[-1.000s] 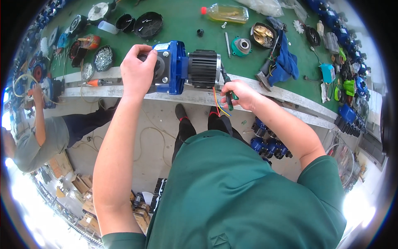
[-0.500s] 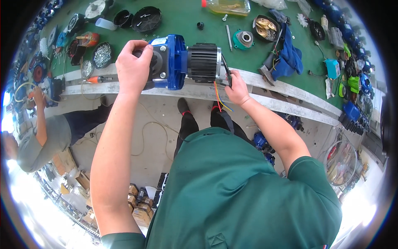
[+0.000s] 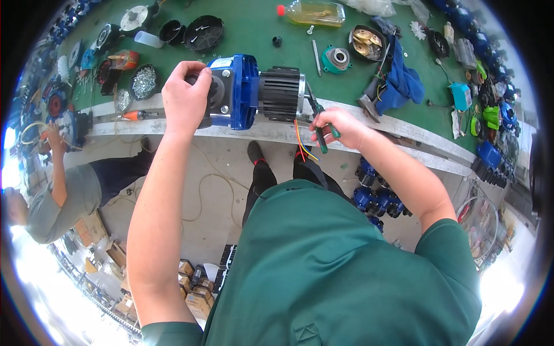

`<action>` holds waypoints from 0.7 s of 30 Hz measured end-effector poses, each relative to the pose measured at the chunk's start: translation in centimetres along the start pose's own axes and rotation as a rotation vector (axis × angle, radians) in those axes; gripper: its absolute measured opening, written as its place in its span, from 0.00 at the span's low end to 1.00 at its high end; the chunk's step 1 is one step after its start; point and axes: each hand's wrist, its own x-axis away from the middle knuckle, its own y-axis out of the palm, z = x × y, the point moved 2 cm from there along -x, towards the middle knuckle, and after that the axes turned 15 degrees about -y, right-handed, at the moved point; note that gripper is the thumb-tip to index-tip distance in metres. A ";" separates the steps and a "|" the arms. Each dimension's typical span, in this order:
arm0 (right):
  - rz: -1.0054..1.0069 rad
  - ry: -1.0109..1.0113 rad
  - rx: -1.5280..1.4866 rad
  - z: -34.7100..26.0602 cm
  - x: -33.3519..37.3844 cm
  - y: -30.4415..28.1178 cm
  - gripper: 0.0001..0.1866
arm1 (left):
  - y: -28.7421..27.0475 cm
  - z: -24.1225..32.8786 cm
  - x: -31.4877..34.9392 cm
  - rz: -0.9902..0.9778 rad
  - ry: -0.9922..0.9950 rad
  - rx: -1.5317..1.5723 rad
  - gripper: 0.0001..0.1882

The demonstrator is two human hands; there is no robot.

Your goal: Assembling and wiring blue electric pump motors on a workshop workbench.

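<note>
A geared motor lies at the near edge of the green bench, with a blue gearbox housing (image 3: 245, 92) joined to a black finned motor (image 3: 279, 93). My left hand (image 3: 186, 99) is closed on the dark round part at the gearbox's left end. In my right hand (image 3: 336, 128) is a pair of pliers (image 3: 318, 134) with dark green handles, spread apart. Their jaws reach the motor's right end face; whether they grip anything there I cannot tell. Red, yellow and blue wires (image 3: 302, 144) hang below the motor near that end.
Beyond lie a metal rod (image 3: 316, 57), a teal flanged part (image 3: 336, 59), a bowl of brass-coloured parts (image 3: 367, 42), a hammer (image 3: 369, 108) and a blue cloth (image 3: 402, 83). A dish of screws (image 3: 144, 82) is at left. Another person (image 3: 72, 187) works at far left.
My right hand has moved slightly down and right and turned, and the pliers' handles now show spread apart. The motor has shifted slightly; my left hand keeps its hold.
</note>
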 end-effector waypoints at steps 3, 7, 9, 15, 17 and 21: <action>0.063 -0.279 0.632 4.3 -1.2 -0.3 0.15 | 0.1 0.4 0.1 -0.004 0.013 -0.005 0.12; 0.227 -0.657 0.965 8.9 -3.1 -0.5 0.18 | 0.2 0.2 -0.1 -0.008 0.024 -0.019 0.11; 0.321 -0.755 0.990 9.4 -3.6 -0.4 0.20 | 0.2 0.2 -0.2 -0.027 -0.003 -0.024 0.12; 0.296 -0.542 0.905 7.6 -2.1 1.5 0.16 | 0.3 -0.1 -0.3 -0.025 0.007 -0.031 0.11; 0.247 -0.279 0.566 3.8 -1.0 1.9 0.14 | 0.1 -0.3 -0.2 -0.024 0.003 -0.022 0.11; -0.032 0.056 0.085 -1.9 0.3 0.0 0.13 | -0.2 -0.2 -0.1 -0.013 0.007 -0.045 0.11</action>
